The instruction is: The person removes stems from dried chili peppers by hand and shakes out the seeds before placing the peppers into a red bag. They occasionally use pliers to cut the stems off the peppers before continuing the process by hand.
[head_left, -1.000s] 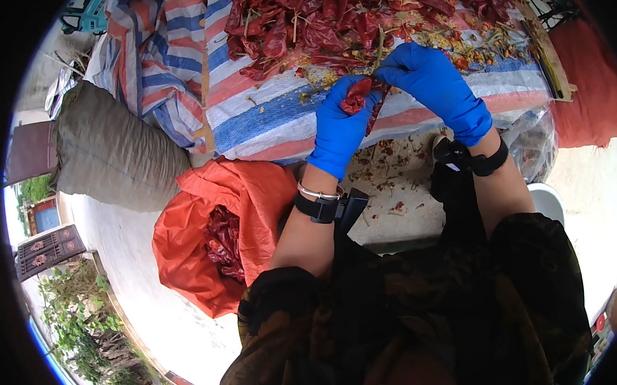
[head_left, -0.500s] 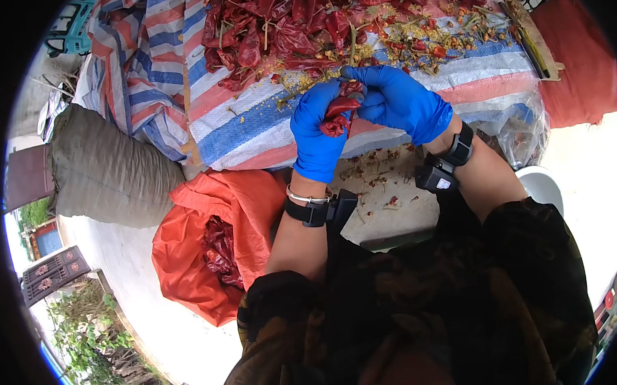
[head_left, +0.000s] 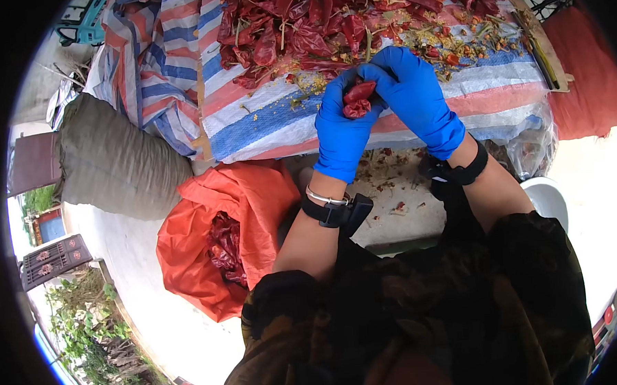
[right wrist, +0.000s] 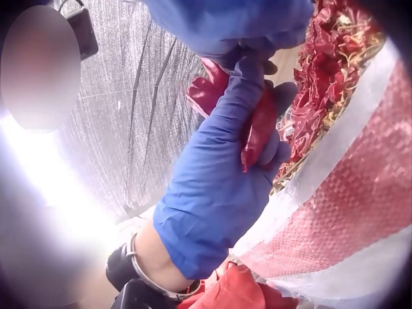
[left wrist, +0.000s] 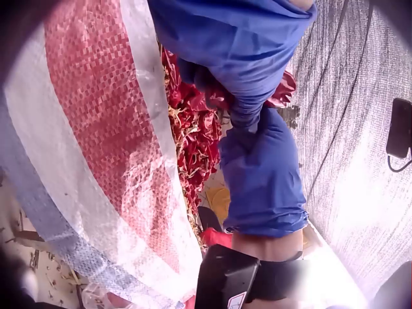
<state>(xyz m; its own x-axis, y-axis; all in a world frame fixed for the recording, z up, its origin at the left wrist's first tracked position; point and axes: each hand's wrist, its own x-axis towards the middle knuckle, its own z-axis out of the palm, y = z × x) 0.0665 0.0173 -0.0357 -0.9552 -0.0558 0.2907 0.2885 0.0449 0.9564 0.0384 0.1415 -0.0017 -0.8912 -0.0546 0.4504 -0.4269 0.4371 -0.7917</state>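
Observation:
Both hands wear blue gloves and meet in front of the striped sheet. The left hand [head_left: 344,132] grips dried red peppers [head_left: 359,99], which bulge out between its thumb and fingers. In the right wrist view, one pepper [right wrist: 259,132] lies along the palm of the left hand [right wrist: 212,174], and another red piece [right wrist: 207,89] sticks out behind the thumb. Curled in, the right hand [head_left: 418,98] pinches at the peppers' upper end, against the left thumb; gloves cover the exact spot.
A heap of dried peppers [head_left: 308,20] with loose seeds and stems lies on the striped sheet [head_left: 251,129]. An orange-red sack [head_left: 180,260] holding peppers is at lower left, beside a full grey-green sack [head_left: 124,159]. A pale basin [head_left: 546,199] stands at right.
The peppers in the left hand have turned and bunched up at its thumb. The right hand first came down closer to the left, then swung more upright, its fingers now against the left thumb.

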